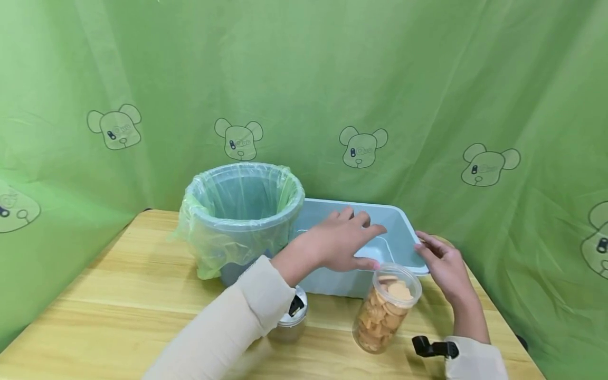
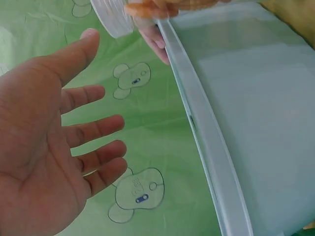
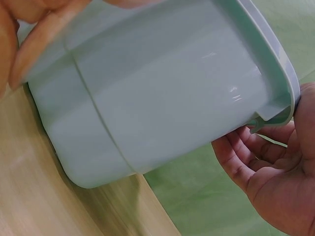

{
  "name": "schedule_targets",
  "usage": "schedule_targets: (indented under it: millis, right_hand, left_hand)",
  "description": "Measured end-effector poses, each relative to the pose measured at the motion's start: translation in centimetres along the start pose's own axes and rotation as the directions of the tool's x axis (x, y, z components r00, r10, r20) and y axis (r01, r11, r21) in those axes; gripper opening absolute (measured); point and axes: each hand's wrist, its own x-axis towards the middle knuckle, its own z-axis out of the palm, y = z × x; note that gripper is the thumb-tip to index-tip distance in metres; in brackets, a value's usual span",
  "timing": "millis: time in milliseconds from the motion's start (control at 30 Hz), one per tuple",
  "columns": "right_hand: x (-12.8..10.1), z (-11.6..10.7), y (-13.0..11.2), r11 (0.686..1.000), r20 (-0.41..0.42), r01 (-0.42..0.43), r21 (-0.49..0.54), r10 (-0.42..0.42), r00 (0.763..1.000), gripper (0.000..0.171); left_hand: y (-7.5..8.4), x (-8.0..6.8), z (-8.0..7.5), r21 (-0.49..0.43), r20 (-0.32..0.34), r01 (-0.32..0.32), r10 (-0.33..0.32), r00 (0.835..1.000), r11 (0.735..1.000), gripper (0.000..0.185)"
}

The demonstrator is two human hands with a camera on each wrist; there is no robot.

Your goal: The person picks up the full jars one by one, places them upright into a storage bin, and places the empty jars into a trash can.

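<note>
A light blue rectangular bin (image 1: 328,282) stands on the wooden table. My right hand (image 1: 446,266) grips its rim at the right end, thumb at the edge. In the right wrist view, the fingers (image 3: 234,160) curl under the rim from outside. Over the bin's front side, my left hand (image 1: 339,240) is held with fingers spread and nothing in them. The left wrist view shows its palm (image 2: 37,147) beside the bin's rim (image 2: 209,132). Just below the left thumb stands a clear jar (image 1: 385,311) of orange, chip-like pieces.
A round bucket (image 1: 244,224) lined with a thin green bag stands left of the bin. Partly behind the left sleeve is a small container (image 1: 291,322) with a pale lid and a black part. Green printed curtain (image 1: 304,79) surrounds the wooden table (image 1: 114,295).
</note>
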Motion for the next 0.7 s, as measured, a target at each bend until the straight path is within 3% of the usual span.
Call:
schedule_targets:
  millis: [333, 700]
  right_hand:
    - [0.1, 0.1, 0.1, 1.000, 0.030, 0.005, 0.011, -0.006, 1.000, 0.057]
    - [0.0, -0.2, 0.2, 0.999, 0.029, 0.004, -0.033, -0.003, 1.000, 0.057]
  left_hand:
    - [2.1, -0.4, -0.2, -0.007, 0.031, -0.052, 0.052, 0.998, 0.999, 0.080]
    - [5.0, 0.2, 0.6, 0.060, 0.041, -0.137, 0.135, 0.990, 0.989, 0.086]
